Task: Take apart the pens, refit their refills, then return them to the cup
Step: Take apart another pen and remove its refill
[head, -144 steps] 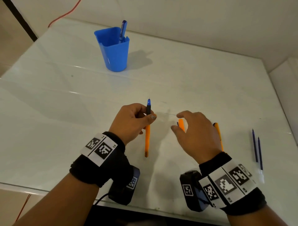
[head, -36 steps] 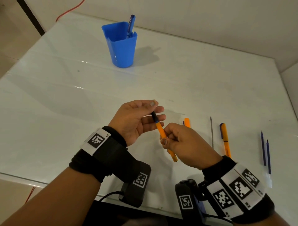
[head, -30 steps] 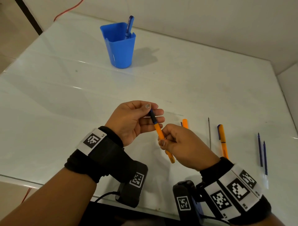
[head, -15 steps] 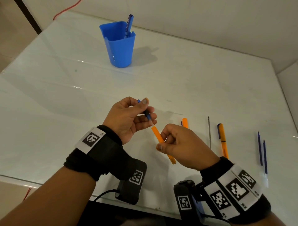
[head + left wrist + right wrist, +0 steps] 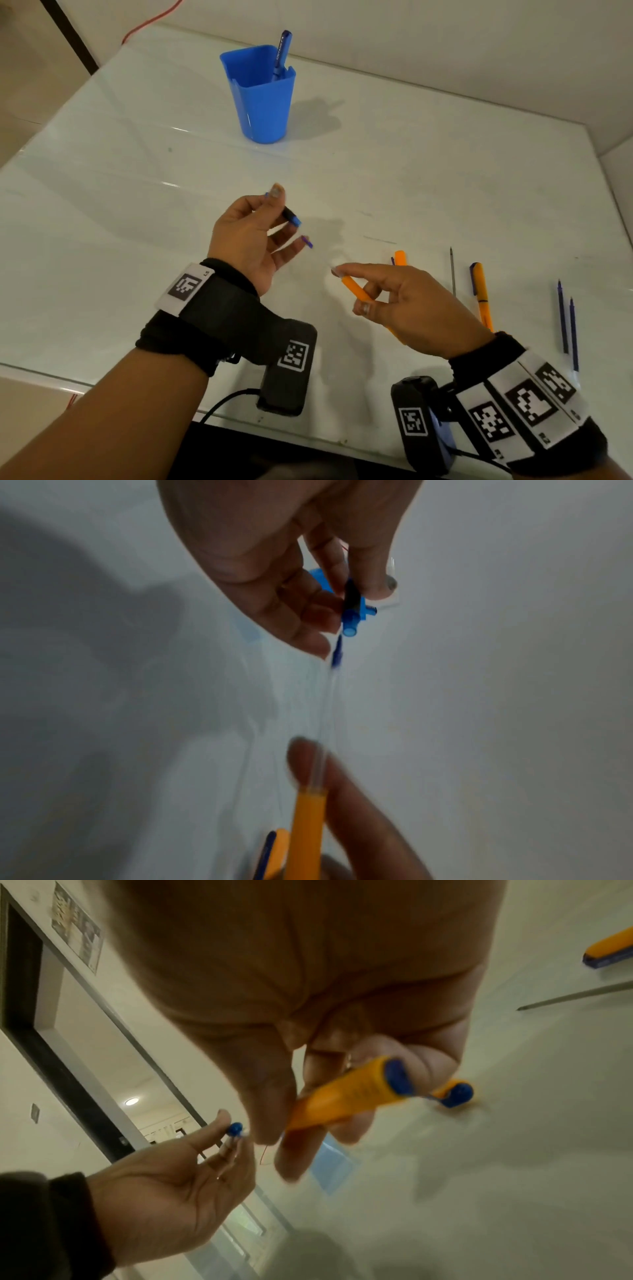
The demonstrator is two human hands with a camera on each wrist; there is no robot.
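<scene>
My left hand [image 5: 279,205] pinches the black and blue tip section [image 5: 291,216] of an orange pen between thumb and forefinger, above the table. My right hand [image 5: 352,291] grips the orange barrel [image 5: 356,291] a little to the right and lower. A thin clear refill [image 5: 329,696] with a blue end sticks out of the barrel [image 5: 306,831] toward the tip section [image 5: 351,610], which is off the barrel. The blue cup [image 5: 262,99] stands at the back with a blue pen [image 5: 281,54] in it.
On the white table [image 5: 137,205] right of my hands lie an orange cap [image 5: 399,257], a thin grey refill [image 5: 452,270], a whole orange pen [image 5: 481,294] and two blue refills [image 5: 567,318]. The table's front edge is under my wrists.
The tip section has come off the orange barrel. My left hand has drawn it up and to the left, the hands have moved apart, and the refill now shows.
</scene>
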